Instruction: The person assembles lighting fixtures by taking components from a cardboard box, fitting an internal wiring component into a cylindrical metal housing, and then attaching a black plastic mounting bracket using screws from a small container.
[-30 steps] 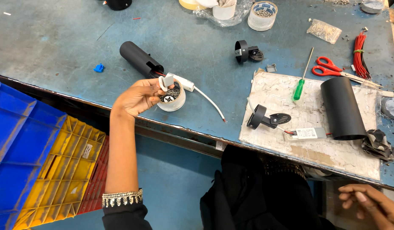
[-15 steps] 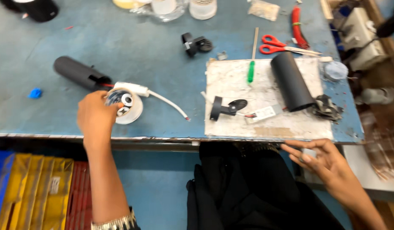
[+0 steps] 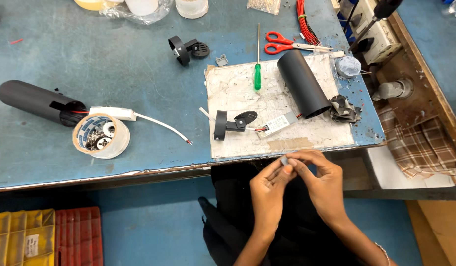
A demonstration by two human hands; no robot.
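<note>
My left hand (image 3: 266,192) and my right hand (image 3: 320,180) meet just below the table's front edge, fingertips pinched together on a small pale part (image 3: 285,160). It is too small to identify. Just beyond them, on a worn white mat (image 3: 247,93), lie a black bracket (image 3: 230,122) wired to a small white driver box (image 3: 280,123) and a black cylinder housing (image 3: 303,83). A second black cylinder (image 3: 33,102) with a white connector and cable (image 3: 139,118) lies at the left, beside a tape roll filled with small metal parts (image 3: 100,136).
A green screwdriver (image 3: 257,74), red scissors (image 3: 287,43) and red wires (image 3: 307,19) lie at the back. Another black bracket (image 3: 186,49) sits mid-table. A power strip (image 3: 378,29) and checked cloth (image 3: 425,143) are at the right; yellow and red bins (image 3: 45,236) below left.
My left hand left the tape roll of parts and came over to the right. Both hands now meet at the table's front edge on a small part. The view shifted right.
</note>
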